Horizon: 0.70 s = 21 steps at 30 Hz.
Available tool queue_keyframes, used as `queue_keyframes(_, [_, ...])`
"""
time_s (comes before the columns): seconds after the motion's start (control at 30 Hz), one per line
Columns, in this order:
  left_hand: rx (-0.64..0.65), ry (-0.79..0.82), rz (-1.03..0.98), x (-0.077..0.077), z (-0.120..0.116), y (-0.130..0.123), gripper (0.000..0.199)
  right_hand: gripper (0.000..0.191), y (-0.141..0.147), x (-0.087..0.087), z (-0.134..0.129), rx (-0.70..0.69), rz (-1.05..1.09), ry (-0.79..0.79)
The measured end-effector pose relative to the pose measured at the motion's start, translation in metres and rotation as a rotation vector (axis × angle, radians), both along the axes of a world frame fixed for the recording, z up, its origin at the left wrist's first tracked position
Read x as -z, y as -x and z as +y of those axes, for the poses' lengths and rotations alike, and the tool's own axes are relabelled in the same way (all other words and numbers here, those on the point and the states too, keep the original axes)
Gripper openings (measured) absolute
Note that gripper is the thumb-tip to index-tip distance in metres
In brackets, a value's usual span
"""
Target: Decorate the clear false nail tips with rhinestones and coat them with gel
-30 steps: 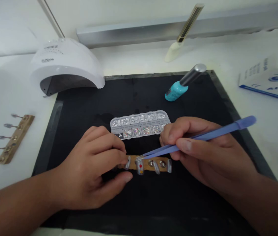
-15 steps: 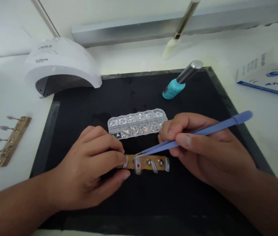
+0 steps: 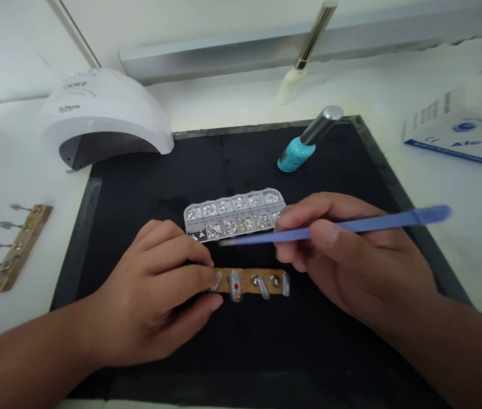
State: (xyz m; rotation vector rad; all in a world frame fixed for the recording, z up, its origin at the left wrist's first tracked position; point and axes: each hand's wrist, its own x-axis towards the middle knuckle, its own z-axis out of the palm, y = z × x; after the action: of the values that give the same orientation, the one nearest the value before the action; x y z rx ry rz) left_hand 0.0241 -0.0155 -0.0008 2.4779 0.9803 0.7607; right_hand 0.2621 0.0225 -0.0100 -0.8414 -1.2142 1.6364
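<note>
The left hand (image 3: 159,295) had thumb and fingers clamped on the left end of the brown strip (image 3: 248,278), which lay near the black mat's (image 3: 172,375) middle, bearing nail tips (image 3: 235,287). The right hand (image 3: 343,250) pinched blue tweezers (image 3: 364,224), their tips off the strip, near the gem case's (image 3: 235,217) near edge. A turquoise bottle (image 3: 296,154) stood toward the mat's far right corner.

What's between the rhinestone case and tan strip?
Head view: black mat, partly hidden by the blue tweezers and, at the left end, the left hand.
</note>
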Motion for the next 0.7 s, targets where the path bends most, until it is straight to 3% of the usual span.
queue_keyframes(0.13, [-0.006,0.016,-0.011,0.000,-0.001,-0.001,0.011,0.020,0.000,0.001,-0.006,-0.011,-0.169,-0.399])
queue_keyframes(0.3, [-0.007,0.026,-0.032,0.000,-0.001,0.001,0.011,0.031,0.001,-0.011,-0.011,-0.063,-0.510,-0.905])
queue_keyframes(0.53, [-0.027,0.040,-0.114,0.000,-0.002,0.002,0.009,0.029,0.013,-0.012,-0.019,-0.025,-0.831,-1.172])
queue_keyframes(0.7, [-0.042,0.028,-0.118,0.001,-0.003,0.002,0.009,0.026,0.022,-0.011,-0.027,0.025,-1.022,-1.269])
